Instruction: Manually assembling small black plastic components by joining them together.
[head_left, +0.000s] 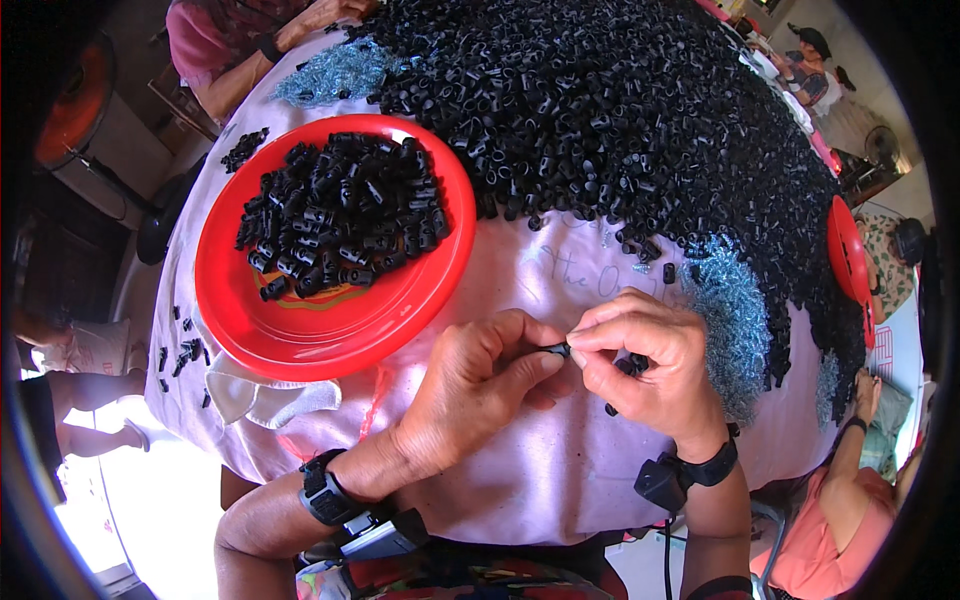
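Observation:
My left hand [480, 380] pinches a small black plastic cord lock [556, 349] between thumb and fingers. From the other side, my right hand [645, 350] has its thumb and fingertips closed on the same piece, so the two hands meet over the cloth. A few loose black parts [630, 365] lie partly hidden beneath my right hand. To the left, a red plate [290, 345] carries a heap of black cord locks [340, 205]. Beside my right hand spreads a pile of small bluish, shiny springs [735, 320].
A huge mound of black plastic parts [600, 110] covers the table's far side. Another spring pile [335, 75] is at far left. A white cloth [265, 395] lies below the plate on the pink tablecloth [520, 480]. Other people sit around, one in a coral shirt [840, 520].

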